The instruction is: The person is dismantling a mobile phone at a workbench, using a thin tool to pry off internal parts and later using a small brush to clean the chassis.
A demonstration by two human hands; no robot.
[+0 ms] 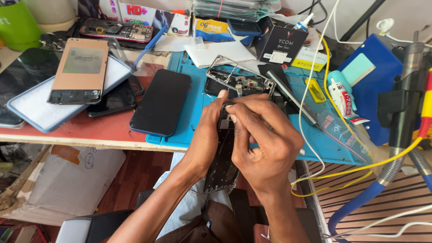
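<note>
My left hand (204,137) and my right hand (263,141) both grip a dark opened phone body (221,168), held upright over my lap at the table's front edge. Fingers of both hands press on its top end. Just behind the hands lies a bare metal phone frame (238,77) on the blue work mat (191,112). A black phone (161,102) lies screen-up to the left of my left hand.
Left: a tan-backed phone part (82,72) on a white tablet (42,112). Right: a glue tube (343,100), a black flat tool (292,99), a blue box (375,85), white and yellow cables (360,168), and a blue hose (355,204). Boxes line the back.
</note>
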